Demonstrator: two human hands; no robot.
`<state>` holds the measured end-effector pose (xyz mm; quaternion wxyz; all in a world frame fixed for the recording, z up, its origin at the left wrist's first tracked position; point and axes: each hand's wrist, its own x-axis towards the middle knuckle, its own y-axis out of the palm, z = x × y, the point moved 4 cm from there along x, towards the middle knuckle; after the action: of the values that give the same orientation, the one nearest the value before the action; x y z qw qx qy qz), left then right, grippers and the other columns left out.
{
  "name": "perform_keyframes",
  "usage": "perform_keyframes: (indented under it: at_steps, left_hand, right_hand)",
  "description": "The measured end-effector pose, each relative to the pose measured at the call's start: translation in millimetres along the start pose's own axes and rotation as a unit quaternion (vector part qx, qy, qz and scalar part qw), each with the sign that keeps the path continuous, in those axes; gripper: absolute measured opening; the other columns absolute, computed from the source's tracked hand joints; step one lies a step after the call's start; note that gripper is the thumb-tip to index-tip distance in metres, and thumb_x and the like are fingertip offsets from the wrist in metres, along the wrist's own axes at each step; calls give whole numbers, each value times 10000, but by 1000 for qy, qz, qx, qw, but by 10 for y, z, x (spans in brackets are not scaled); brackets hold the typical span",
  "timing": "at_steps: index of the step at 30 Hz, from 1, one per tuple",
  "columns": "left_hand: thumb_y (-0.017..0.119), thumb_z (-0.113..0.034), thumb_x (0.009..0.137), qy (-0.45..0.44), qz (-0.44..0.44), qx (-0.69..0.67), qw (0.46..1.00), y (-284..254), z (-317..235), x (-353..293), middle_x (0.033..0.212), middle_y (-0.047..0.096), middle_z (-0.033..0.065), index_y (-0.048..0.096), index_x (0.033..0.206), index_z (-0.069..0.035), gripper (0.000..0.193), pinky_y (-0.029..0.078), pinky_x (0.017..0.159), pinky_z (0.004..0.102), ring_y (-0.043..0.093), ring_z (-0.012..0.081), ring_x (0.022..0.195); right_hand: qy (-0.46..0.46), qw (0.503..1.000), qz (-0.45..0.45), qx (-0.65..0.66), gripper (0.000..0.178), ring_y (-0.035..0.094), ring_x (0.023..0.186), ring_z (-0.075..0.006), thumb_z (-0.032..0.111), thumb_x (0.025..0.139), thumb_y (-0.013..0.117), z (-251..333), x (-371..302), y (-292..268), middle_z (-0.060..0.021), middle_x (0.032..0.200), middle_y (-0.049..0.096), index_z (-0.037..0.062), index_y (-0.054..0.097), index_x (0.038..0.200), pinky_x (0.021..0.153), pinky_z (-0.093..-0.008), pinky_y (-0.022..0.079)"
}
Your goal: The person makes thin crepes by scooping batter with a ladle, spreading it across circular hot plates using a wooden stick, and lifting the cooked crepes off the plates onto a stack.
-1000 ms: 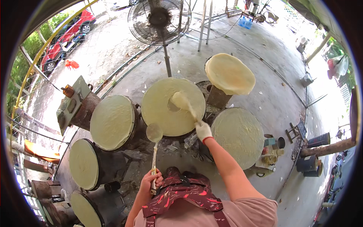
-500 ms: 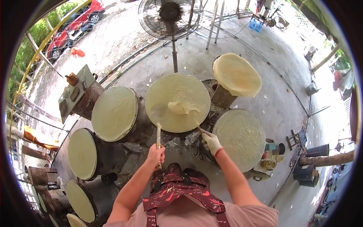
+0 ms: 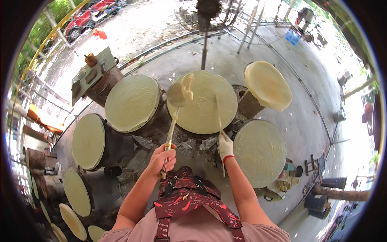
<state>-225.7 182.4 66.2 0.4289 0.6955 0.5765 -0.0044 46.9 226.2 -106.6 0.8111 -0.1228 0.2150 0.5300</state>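
My bare left hand (image 3: 161, 159) is wrapped round the long handle of a round-bladed metal spatula (image 3: 175, 96). A lump of pale batter (image 3: 187, 87) clings to the blade, raised over the left part of the middle griddle. My right hand (image 3: 225, 146), in a whitish glove, grips a thin wooden stick (image 3: 219, 122). Its far end lies over the middle griddle and is blurred, so its shape cannot be made out. The middle round griddle (image 3: 207, 117) carries a thin, pale layer of batter with streaks across it.
Other round griddles with pale sheets stand at left (image 3: 132, 103), far left (image 3: 89, 141) and right (image 3: 260, 155). A cooked flatbread (image 3: 268, 85) rests on a stand at the far right. Beyond the middle griddle rises a fan (image 3: 207, 18). Jars (image 3: 285, 185) sit beside the right griddle.
The spatula has risen with the batter lump on it, which lay on the middle griddle before. My right hand has turned the stick more upright. The whole view has shifted.
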Motion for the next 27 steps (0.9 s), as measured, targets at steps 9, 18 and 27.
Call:
perform_keyframes:
  at_steps: [9, 18, 27]
  left_hand:
    - [487, -37, 895, -55, -80, -214, 972, -615, 67, -642, 648, 412, -8, 471, 981, -18, 89, 314, 365, 189, 361, 36, 446]
    - [514, 3, 833, 73, -254, -246, 933, -2412, -135, -2052, 640, 407, 23, 449, 1021, -9, 199, 331, 370, 230, 396, 84, 447]
    - [506, -23, 836, 161, -367, -258, 879, -3883, -745, -3274, 633, 399, 21, 449, 1067, -11, 238, 314, 361, 250, 373, 86, 431]
  right_hand:
    - [133, 988, 72, -7, 214, 315, 402, -66, 294, 960, 485, -170, -31, 268, 36, 599, 397, 227, 565, 1147, 360, -233, 257]
    - [56, 958, 230, -164, 134, 321, 416, -53, 242, 869, 623, -538, -778, 2581, 63, 565, 388, 134, 624, 949, 386, -246, 260]
    - [-195, 841, 330, -383, 437, 648, 825, -262, 409, 863, 546, -959, -1207, 6551, -189, 860, 672, 45, 654, 1079, 768, -345, 474]
